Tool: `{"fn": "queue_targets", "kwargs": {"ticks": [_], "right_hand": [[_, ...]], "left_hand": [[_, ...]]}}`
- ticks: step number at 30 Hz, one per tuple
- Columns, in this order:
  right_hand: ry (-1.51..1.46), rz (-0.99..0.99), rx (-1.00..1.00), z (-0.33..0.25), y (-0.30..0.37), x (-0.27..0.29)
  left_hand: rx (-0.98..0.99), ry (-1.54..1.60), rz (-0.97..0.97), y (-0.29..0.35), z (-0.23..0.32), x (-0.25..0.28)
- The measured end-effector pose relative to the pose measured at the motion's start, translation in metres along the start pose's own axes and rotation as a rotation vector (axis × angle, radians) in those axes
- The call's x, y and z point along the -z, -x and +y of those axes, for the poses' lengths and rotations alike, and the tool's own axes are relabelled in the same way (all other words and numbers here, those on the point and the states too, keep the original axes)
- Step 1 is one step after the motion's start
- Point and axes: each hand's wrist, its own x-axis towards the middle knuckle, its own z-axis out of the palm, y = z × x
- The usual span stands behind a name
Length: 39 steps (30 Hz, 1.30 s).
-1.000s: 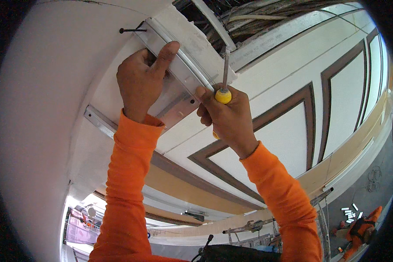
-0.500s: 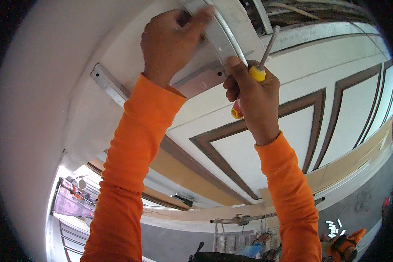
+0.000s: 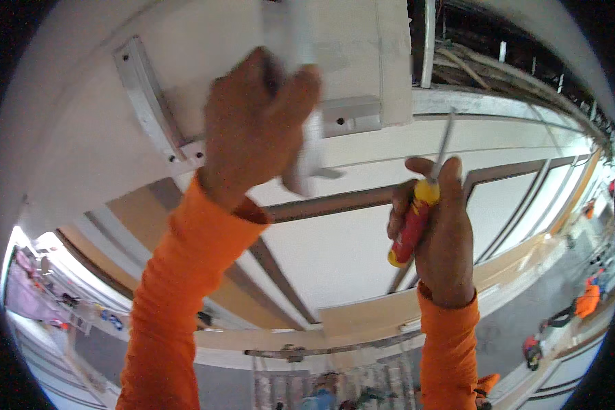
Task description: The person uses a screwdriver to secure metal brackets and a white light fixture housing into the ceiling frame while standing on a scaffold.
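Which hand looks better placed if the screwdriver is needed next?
Probably the right hand: it holds the red-and-yellow screwdriver by its handle, shaft pointing up. The left hand seems occupied, gripping a motion-blurred metal strip.

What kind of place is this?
Probably a building site, or somewhere being fixed up: cables are uncovered, a bare metal bracket is in plain view, and the right hand holds a red-and-yellow screwdriver.
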Motion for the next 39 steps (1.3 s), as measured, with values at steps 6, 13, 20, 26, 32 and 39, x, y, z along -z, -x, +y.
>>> {"fn": "queue_targets", "kwargs": {"ticks": [6,13,20,26,32,39], "right_hand": [[0.361,-0.221,0.235,-0.052,-0.046,-0.044],[0.503,-0.265,0.272,-0.061,-0.101,-0.063],[0.250,-0.313,0.147,-0.064,-0.104,-0.076],[0.117,-0.397,0.099,-0.068,-0.100,-0.080],[0.091,-0.463,0.065,-0.071,-0.101,-0.076],[0.274,-0.495,0.087,-0.088,-0.092,-0.081]], "left_hand": [[-0.149,0.116,0.216,0.038,-0.066,0.036],[-0.353,-0.168,0.314,0.022,-0.085,0.030],[-0.363,-0.191,0.374,0.018,-0.089,0.023],[-0.337,-0.249,0.362,0.016,-0.088,0.023],[-0.376,-0.224,0.374,0.014,-0.087,0.021],[-0.356,-0.322,0.327,0.018,-0.085,0.026]]}}
